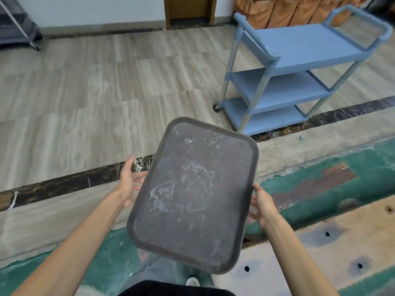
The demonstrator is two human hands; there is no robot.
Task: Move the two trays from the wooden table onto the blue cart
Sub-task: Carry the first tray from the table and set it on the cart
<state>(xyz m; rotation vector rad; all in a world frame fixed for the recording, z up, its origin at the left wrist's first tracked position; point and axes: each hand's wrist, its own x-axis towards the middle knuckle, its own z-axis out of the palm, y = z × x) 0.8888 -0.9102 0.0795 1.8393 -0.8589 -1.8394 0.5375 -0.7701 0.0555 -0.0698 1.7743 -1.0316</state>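
A dark grey tray (pixel 193 195), scuffed with white marks, hangs in the air in front of me, held level between both hands. My left hand (pixel 129 181) grips its left long edge. On the opposite long edge sits my right hand (pixel 261 205), fingers under the rim. The blue cart (pixel 299 67) with three shelves stands ahead to the right, its shelves bare. Part of the worn wooden table (pixel 333 248) shows at the lower right. A second tray is not in view.
Pale wood-look floor spreads to the left and ahead. A dark marble strip (pixel 64 184) crosses the floor. A wooden door (pixel 189 7) is in the far wall. A grey folding rack (pixel 17 24) stands at the far left. Orange-brown bags (pixel 282 9) sit behind the cart.
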